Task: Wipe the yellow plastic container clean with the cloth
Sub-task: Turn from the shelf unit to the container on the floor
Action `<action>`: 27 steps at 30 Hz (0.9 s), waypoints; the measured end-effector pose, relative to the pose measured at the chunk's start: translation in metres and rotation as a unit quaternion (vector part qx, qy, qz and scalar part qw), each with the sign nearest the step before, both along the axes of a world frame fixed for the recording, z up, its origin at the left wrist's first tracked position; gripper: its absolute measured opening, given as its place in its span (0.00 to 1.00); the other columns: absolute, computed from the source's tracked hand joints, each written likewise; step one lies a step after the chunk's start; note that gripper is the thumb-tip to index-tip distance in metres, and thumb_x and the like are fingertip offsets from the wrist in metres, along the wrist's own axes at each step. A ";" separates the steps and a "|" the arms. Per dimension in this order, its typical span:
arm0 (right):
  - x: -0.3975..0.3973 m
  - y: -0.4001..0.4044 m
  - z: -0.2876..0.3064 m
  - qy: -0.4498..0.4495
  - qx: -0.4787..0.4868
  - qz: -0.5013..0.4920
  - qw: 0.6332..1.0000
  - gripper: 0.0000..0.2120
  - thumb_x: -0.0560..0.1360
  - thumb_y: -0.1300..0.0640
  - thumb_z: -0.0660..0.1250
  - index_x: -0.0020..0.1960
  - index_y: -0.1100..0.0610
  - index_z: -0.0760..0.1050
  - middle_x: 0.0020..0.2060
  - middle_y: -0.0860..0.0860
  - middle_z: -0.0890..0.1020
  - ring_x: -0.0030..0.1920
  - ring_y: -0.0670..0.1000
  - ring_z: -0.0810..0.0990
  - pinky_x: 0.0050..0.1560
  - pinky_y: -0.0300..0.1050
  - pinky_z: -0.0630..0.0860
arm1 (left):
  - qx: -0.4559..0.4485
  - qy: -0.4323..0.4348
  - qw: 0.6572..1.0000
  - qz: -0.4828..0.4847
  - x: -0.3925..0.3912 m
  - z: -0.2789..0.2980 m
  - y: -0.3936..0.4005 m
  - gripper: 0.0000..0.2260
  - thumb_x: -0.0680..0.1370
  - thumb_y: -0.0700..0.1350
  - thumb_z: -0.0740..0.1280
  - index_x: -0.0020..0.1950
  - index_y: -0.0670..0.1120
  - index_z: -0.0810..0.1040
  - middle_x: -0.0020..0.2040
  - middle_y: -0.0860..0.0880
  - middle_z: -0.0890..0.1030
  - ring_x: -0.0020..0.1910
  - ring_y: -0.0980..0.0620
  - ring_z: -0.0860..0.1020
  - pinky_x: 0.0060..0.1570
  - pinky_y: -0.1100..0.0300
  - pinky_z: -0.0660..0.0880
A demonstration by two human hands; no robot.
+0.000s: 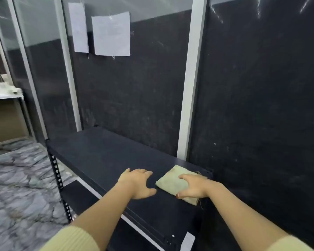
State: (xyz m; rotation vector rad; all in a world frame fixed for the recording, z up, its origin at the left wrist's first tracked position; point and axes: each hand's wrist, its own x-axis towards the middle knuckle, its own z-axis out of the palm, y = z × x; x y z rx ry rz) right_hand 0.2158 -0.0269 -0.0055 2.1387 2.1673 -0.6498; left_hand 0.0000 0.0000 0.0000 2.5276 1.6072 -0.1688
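Observation:
A folded pale yellow-green cloth (172, 182) lies on the right end of a black shelf top (101, 156). My right hand (195, 187) rests on the cloth, thumb at its near edge and fingers spread over its top. My left hand (137, 183) lies flat and empty on the shelf, palm down, just left of the cloth and not touching it. No yellow plastic container is in view.
A dark panel wall (134, 96) with white posts (190, 87) rises right behind the shelf. Two white paper sheets (111, 33) hang on it. A lower shelf level (80, 198) shows below the front edge. Grey marbled floor (18, 178) lies to the left.

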 end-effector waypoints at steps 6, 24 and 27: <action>0.008 0.037 -0.029 0.031 -0.007 0.009 0.999 0.40 0.70 0.43 0.67 0.74 0.52 0.52 0.74 0.50 0.59 0.72 0.53 0.61 0.69 0.47 0.62 | -0.025 -0.001 0.999 0.020 0.006 -0.030 0.029 0.33 0.75 0.62 0.58 0.77 0.52 0.51 0.79 0.51 0.54 0.77 0.51 0.53 0.75 0.49 0.46; 0.013 0.068 -0.096 0.043 0.160 -0.062 0.984 0.38 0.70 0.33 0.58 0.74 0.47 0.51 0.75 0.43 0.56 0.74 0.46 0.52 0.75 0.52 0.48 | 0.011 -0.130 0.991 0.038 -0.006 -0.111 0.063 0.34 0.74 0.67 0.53 0.77 0.56 0.49 0.79 0.57 0.47 0.77 0.57 0.44 0.75 0.54 0.40; 0.011 0.067 -0.095 0.038 0.175 -0.065 0.982 0.37 0.69 0.32 0.58 0.73 0.45 0.54 0.70 0.42 0.63 0.71 0.46 0.58 0.73 0.50 0.53 | 0.024 -0.148 0.988 0.037 -0.008 -0.115 0.064 0.34 0.74 0.67 0.53 0.76 0.57 0.50 0.79 0.58 0.48 0.77 0.58 0.45 0.75 0.55 0.40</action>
